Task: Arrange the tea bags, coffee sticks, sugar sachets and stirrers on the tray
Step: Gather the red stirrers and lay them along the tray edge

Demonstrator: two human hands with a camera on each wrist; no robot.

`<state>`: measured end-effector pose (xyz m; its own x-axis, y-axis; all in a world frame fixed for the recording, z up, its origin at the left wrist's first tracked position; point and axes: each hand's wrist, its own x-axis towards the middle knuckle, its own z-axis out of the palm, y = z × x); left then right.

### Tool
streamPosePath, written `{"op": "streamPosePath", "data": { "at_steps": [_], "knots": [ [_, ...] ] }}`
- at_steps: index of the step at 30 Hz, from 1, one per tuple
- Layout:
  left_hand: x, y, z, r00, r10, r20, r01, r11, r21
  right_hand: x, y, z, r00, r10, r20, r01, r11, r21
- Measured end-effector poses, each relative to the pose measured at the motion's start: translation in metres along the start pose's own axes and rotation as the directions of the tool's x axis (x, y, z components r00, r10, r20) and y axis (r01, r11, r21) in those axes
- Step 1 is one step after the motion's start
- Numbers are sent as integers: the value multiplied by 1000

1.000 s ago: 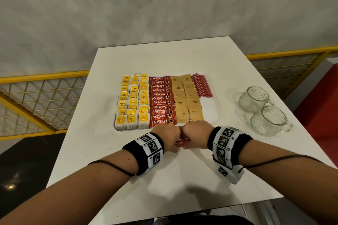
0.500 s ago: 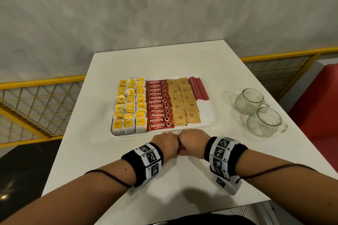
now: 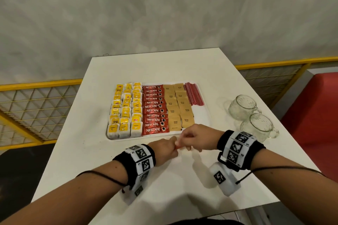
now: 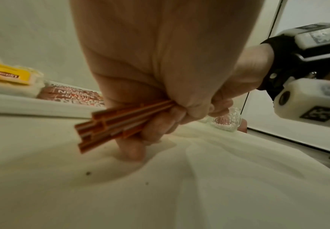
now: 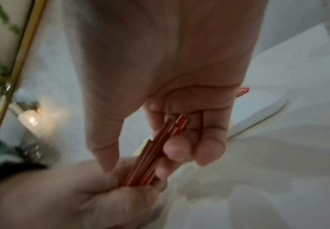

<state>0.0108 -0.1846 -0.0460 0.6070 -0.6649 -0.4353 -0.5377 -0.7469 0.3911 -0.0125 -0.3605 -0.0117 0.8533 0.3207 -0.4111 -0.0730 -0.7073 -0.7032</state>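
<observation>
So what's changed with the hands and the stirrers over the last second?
The right hand has lifted and drawn away from the left hand, its fingers loosening round the bundle of stirrers. The left hand still grips the bundle. The tray and both glass cups are unchanged.

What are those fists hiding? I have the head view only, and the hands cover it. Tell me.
Observer: In the left wrist view, the left hand grips a bundle of red-and-white stirrers. Several uneven ends stick out of the grip.
Operator: Report the right hand.
Observer: In the right wrist view, the right hand curls its thumb and fingers round the bundle's other end. The ends are staggered there too.
</observation>
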Motion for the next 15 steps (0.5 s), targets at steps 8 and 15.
{"op": "streamPosePath", "data": {
  "at_steps": [8, 15],
  "knots": [
    [14, 17, -22, 992, -30, -123, -33, 876, -481, 8, 2, -24, 907, -126, -402, 37, 974, -222],
    [25, 33, -60, 971, -124, -203, -143, 377, -915, 0, -7, -67, 810, -216, -546, 110, 969, -221]
  ]
}}
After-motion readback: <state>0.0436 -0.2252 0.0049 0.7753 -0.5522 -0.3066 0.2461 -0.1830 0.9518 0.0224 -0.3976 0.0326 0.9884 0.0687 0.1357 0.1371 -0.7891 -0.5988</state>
